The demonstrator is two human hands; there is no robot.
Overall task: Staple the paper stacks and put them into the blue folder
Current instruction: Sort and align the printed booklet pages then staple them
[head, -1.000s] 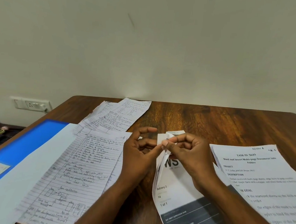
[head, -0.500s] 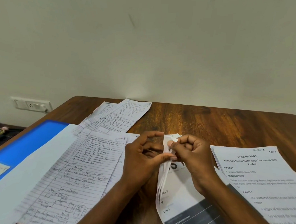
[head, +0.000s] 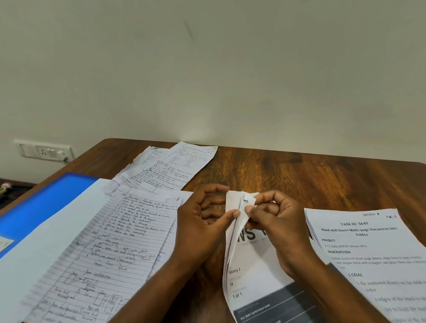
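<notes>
Both hands, left hand (head: 203,226) & right hand (head: 275,223), pinch printed stack (head: 257,273) corner

Corner fold worked tighter

Your right hand (head: 275,221) and left hand (head: 202,226) have lowered the printed stack (head: 257,273) slightly, its folded top corner now bunched between your thumbs

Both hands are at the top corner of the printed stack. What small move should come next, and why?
Probably finish working the top corner: both the left hand and right hand pinch the folded corner of the printed stack, where a small dark mark, maybe a staple, shows. Once it is flat, lay the stack down toward the blue folder, which lies open at the left.
</notes>
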